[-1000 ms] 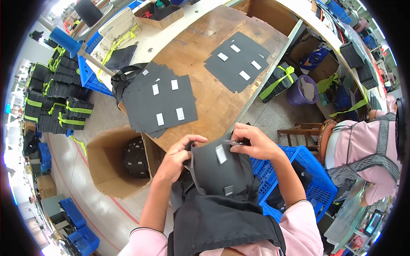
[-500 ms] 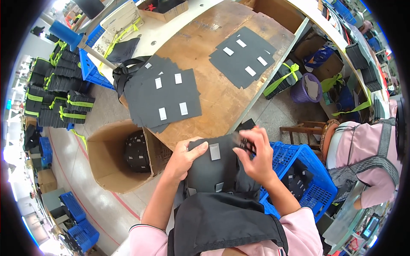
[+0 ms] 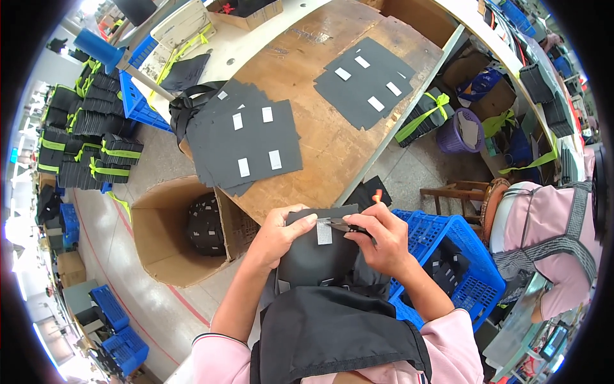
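Note:
A black sheet piece (image 3: 313,262) with light rectangular patches lies over my lap, against the black apron (image 3: 345,333). My left hand (image 3: 276,238) grips its upper left edge, thumb on top beside the upper patch (image 3: 325,234). Between the fingers of my right hand (image 3: 382,238) is a pair of small dark thread snips (image 3: 345,226); an orange end sticks out above the fingers. The blade tips touch or nearly touch the top edge of that patch. My palm and fingers hide much of the snips.
Patched black pieces lie on the wooden table (image 3: 320,128), in a left stack (image 3: 256,137) and a right stack (image 3: 364,83). A cardboard box (image 3: 160,256) stands lower left, a blue crate (image 3: 476,281) right. A co-worker's pink sleeve (image 3: 563,294) shows farther right.
My right hand has come down and left, bringing the snips' tips to the upper patch. The left hand keeps its hold on the black piece.

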A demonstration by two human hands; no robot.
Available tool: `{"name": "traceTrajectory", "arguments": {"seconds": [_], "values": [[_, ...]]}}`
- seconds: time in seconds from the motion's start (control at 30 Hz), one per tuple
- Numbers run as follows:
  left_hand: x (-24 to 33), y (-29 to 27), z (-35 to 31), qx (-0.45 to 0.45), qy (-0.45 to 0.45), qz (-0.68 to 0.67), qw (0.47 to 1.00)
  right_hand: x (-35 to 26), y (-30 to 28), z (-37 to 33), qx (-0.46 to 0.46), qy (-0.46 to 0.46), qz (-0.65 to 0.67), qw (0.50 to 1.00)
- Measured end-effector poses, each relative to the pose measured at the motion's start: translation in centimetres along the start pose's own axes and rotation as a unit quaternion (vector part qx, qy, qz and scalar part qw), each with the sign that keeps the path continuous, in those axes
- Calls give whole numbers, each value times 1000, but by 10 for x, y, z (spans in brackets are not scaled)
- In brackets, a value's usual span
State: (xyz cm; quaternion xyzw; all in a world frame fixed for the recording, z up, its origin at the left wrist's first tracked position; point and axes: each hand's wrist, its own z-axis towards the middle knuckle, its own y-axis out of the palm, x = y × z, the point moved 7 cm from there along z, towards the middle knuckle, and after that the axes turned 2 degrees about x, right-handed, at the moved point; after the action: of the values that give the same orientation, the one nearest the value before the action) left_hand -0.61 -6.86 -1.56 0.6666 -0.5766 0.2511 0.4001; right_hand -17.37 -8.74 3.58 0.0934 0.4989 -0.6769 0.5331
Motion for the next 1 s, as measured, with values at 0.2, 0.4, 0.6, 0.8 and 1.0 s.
{"name": "traceTrajectory", "arguments": {"seconds": [0.2,0.4,0.6,0.8,1.0], "values": [[0,4,-1,1,1,5,1000,-5,0,3,2,-18,-29,999],[1,3,0,17,7,-23,1000,-3,-1,-5,44,30,-2,999],[1,5,-2,4,4,-17,1000,-6,3,-4,20,37,0,999],[-3,1,0,3,2,-19,1000,-1,3,-6,55,52,-1,997],[1,3,0,-1,12,-14,1000,1,9,-2,28,64,30,997]]}}
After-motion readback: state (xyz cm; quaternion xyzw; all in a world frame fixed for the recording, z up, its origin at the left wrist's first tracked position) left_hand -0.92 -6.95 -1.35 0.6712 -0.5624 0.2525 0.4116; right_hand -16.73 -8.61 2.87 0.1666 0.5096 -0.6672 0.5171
